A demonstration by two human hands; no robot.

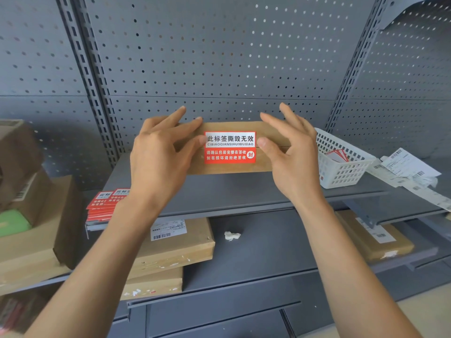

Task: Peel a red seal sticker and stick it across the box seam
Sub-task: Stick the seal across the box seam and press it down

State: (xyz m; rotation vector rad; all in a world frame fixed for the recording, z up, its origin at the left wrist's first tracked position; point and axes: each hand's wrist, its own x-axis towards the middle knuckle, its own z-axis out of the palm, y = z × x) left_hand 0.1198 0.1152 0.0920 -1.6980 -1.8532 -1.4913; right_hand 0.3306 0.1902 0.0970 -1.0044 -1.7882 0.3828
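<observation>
A flat brown cardboard box [271, 132] lies on the upper grey shelf. A red and white seal sticker [230, 147] sits flat on its top, straddling the horizontal seam. My left hand [161, 152] rests on the box's left part, its thumb tip touching the sticker's left edge. My right hand [290, 152] rests on the right part, thumb tip at the sticker's right edge. The fingers of both hands are spread and hold nothing. A stack of red seal stickers [105, 203] lies on the shelf at the left, partly behind my left forearm.
A white plastic basket [341, 167] with red-edged cards stands right of the box, beside loose shipping labels [410, 167]. Brown boxes [175, 250] lie on the lower shelves, with a crumpled paper scrap [231, 235]. More cartons [29, 215] are stacked at the left. Pegboard [219, 57] stands behind.
</observation>
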